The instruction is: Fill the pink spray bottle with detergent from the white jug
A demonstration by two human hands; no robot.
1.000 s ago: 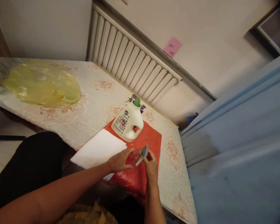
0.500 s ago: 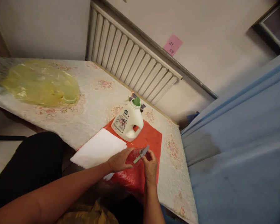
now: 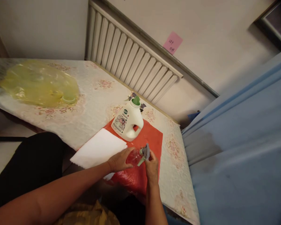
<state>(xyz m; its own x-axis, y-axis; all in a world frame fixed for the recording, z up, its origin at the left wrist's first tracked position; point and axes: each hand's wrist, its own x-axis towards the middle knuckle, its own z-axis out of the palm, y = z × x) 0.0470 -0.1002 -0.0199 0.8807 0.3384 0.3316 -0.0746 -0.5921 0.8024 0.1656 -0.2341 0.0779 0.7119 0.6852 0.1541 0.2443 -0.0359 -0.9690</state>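
My left hand [image 3: 122,160] is wrapped round the clear body of a spray bottle [image 3: 134,157], which lies tilted sideways above a red plastic sheet [image 3: 152,134]. At the bottle's neck, my right hand [image 3: 152,165] grips the grey spray head [image 3: 146,152], whose pale green trigger points down and toward me. Just beyond the hands stands a cream detergent jug [image 3: 128,122] with a side handle and a printed label. Something green [image 3: 136,100] sticks up from its open mouth. A white sheet [image 3: 100,147] lies left of my hands, partly over the red one.
Several grey spray heads [image 3: 142,107] lie behind the jug. A full yellow plastic bag [image 3: 42,87] rests at the left on the flowered tablecloth [image 3: 91,109]. A radiator [image 3: 131,47] lines the wall behind, and a blue curtain [image 3: 236,150] hangs at the right.
The spray head has turned at the bottle's neck, with its trigger swinging round. My right hand's fingers have shifted on it; my left hand stays round the bottle.
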